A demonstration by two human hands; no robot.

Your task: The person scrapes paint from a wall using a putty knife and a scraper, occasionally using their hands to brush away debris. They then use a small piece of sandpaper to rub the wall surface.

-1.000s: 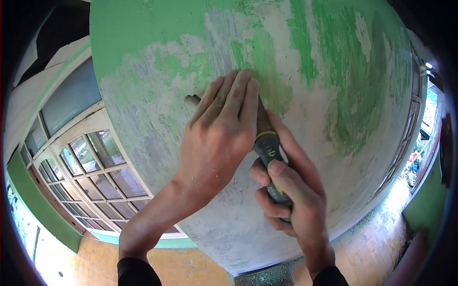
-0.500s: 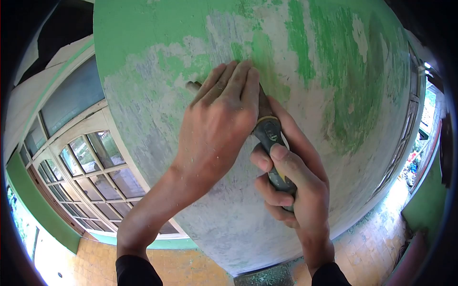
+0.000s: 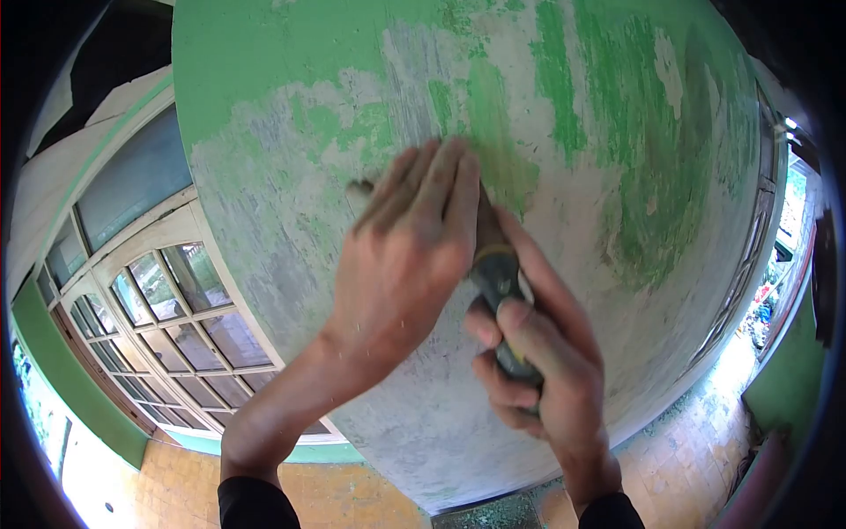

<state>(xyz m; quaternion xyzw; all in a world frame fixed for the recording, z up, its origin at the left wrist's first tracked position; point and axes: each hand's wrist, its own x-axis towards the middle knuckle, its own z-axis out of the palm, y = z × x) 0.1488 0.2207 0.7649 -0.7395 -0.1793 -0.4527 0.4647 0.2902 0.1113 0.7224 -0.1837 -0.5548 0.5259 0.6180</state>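
A paint scraper with a dark green handle point(image 3: 499, 273) is held against a wall point(image 3: 423, 397) with patchy, flaking green paint. My right hand point(image 3: 555, 361) wraps its fingers round the handle, thumb along the top. Laid over the blade is my left hand point(image 3: 405, 242), fingers pressed together and pointing up the wall. Beneath it most of the blade is hidden; one end point(image 3: 359, 187) pokes out to the left of the fingers. Both hands look slightly blurred.
White glazed doors point(image 3: 176, 326) stand to the left, beyond the wall's edge. At the wall's foot lies a dark mat point(image 3: 489, 513) strewn with green paint flakes. The tiled floor point(image 3: 352, 494) is yellowish. On the far right is a bright opening point(image 3: 775, 273).
Both hands and the scraper have slid a short way down the wall together. The grip of each hand looks the same.
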